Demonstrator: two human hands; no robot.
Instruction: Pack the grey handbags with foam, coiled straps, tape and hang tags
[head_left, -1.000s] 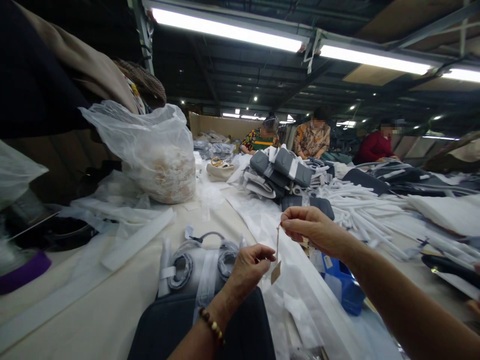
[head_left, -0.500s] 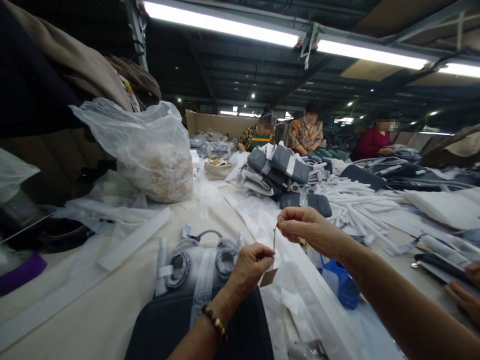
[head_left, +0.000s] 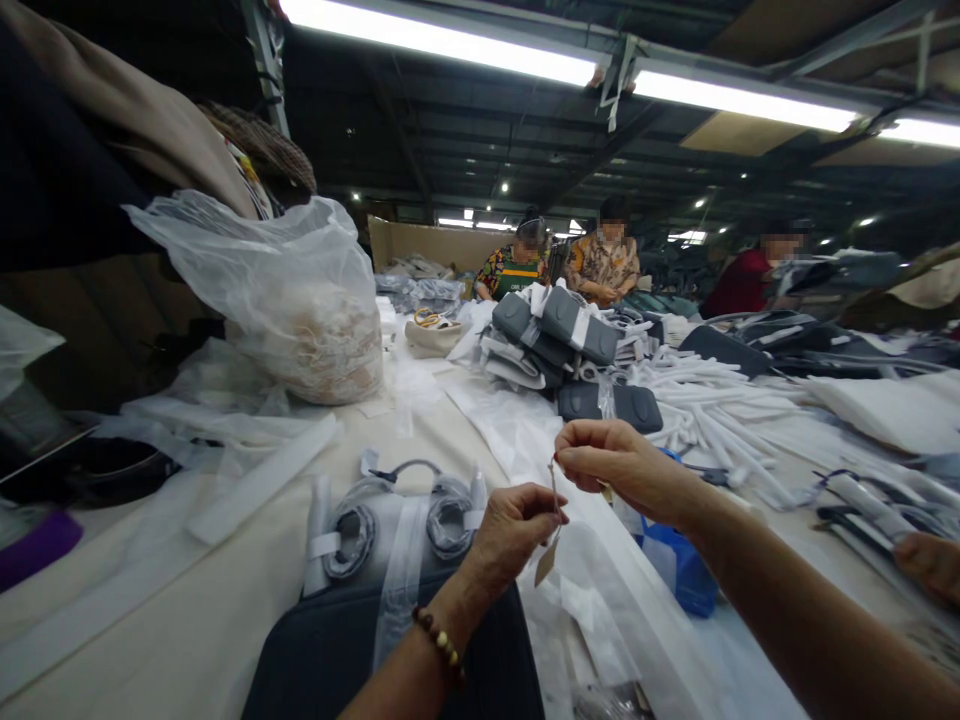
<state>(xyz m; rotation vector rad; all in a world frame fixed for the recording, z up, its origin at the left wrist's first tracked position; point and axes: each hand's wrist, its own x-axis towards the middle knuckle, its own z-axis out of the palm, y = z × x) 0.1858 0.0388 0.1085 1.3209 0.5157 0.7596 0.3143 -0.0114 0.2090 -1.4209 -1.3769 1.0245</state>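
My right hand (head_left: 622,463) is raised over the table, its fingers pinched on the top of a thin string. A small brown paper tag (head_left: 546,563) hangs from that string. My left hand (head_left: 513,530), with a bead bracelet on its wrist, is closed in a pinch on the string just above the tag. Under my left forearm lies a dark grey padded item (head_left: 352,655) wrapped with clear plastic and coiled grey straps (head_left: 401,515).
A big clear plastic bag (head_left: 300,300) of pale material stands at the left. Stacked grey cushions (head_left: 559,340) and white strips (head_left: 712,405) lie beyond. A blue bin (head_left: 679,575) sits right of my hands. Three people work at the far end; another person's hand (head_left: 930,560) shows at the right edge.
My hands have drawn slightly closer together, shortening the string between them; the tag swung a little. Another person's hand came into view at the right edge.
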